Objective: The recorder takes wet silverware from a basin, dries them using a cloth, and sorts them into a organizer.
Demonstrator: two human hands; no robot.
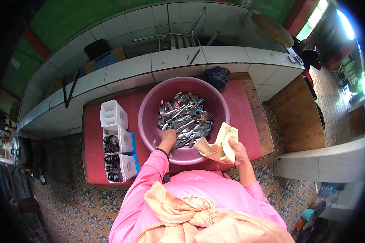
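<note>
A purple plastic basin (146, 103) in front of me holds a jumbled heap of metal spoons and forks (185, 118). My left hand (169, 137) reaches over the near-left rim, its curled fingers at the edge of the heap; whether they grip a piece of cutlery is hidden. In my right hand (239, 152), at the basin's near-right side, is a pale yellow cloth (223, 142) that hangs partly over the rim. Left of the basin stand three white plastic cutlery holders: the far holder (113, 114) has bare compartments, while the middle holder (126, 141) and near holder (129, 167) contain dark-looking cutlery.
The basin and holders rest on a wooden table with a red cover (92, 145). A dark blue bundled cloth (217, 76) lies behind the basin. Beyond runs a white-tiled ledge (173, 59) with a black bent bar (70, 91). A wooden panel (298, 115) stands to the right.
</note>
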